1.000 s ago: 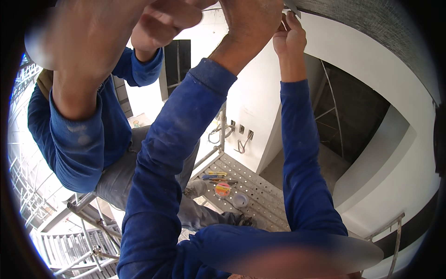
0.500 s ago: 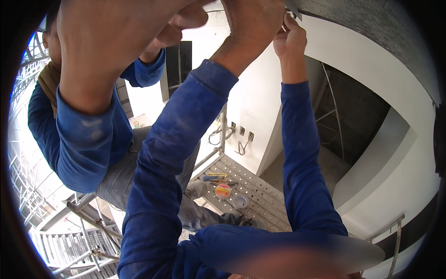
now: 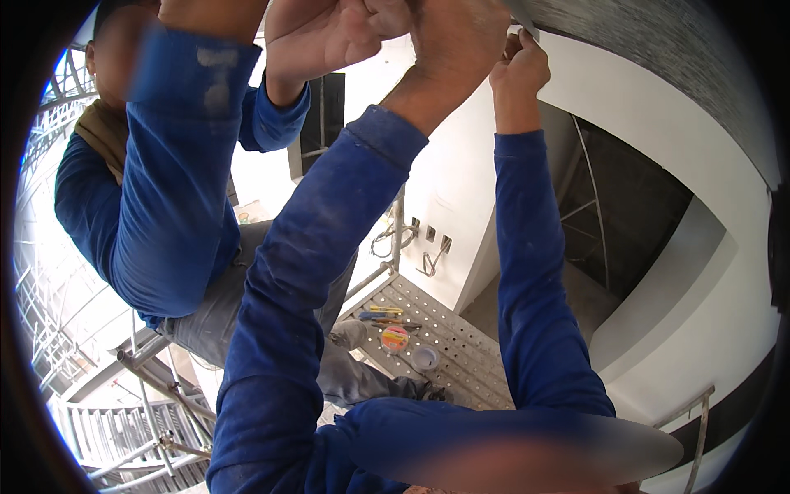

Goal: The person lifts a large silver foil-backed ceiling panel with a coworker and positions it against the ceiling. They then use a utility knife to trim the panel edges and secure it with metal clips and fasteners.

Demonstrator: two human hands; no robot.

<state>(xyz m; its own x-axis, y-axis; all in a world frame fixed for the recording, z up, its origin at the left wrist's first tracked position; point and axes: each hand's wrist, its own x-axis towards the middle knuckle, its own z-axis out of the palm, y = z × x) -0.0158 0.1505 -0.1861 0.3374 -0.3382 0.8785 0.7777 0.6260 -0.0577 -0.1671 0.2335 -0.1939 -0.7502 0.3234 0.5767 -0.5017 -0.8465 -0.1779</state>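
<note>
- L hand raised up top, by the grey panel's L end; back of hand towards us, fingertips hidden, so can't tell if they're gripping.
- R hand up just R of it; fingers bent, thumb close in, right by a thin grey piece at the panel's lower edge. Can't tell if it's gripped.
- Grey panel: overhead, upper R, above the white wall.
- Co-worker on the L, blue sleeves, grey trousers, both arms up; nearer hand cut off, other hand w/ fingers part curled, just L of the L hand.
- Below: perforated platform. Yellow- & blue-handled tools nr its L edge; red-yellow round tub beside them, clear cup next to tub.
- Cables hang from wall boxes past platform's far edge.
</note>
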